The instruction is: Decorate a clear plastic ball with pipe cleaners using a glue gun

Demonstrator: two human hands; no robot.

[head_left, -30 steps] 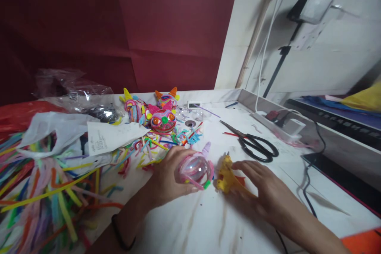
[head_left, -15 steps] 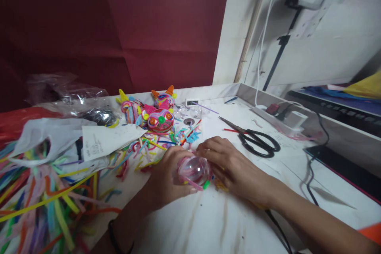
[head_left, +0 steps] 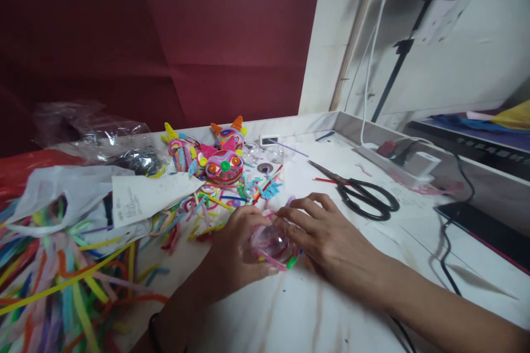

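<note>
A clear plastic ball [head_left: 271, 241] with pink pipe cleaner strips and a small green piece on it sits low over the marbled table, between my hands. My left hand [head_left: 234, 251] is wrapped round its left side, thumb along the near edge. From the right, my right hand [head_left: 321, 226] presses its fingers onto the ball's upper right side; its fingertips are partly hidden. Beyond my hands stand finished-looking animal heads, one with a pink-eared face [head_left: 223, 167], covered in coiled pipe cleaners. Cut pipe cleaner pieces [head_left: 215, 204] lie scattered in front of them.
Black-handled scissors [head_left: 364, 197] lie to the right, blades pointing away. A white power strip [head_left: 393, 168] with plugs and cables runs along the right raised edge. A large bunch of coloured pipe cleaners [head_left: 62, 281] and a white plastic bag [head_left: 62, 190] fill the left.
The view has shifted slightly. My right hand's fingers have spread and moved over the top of the ball. My left hand keeps its hold.
</note>
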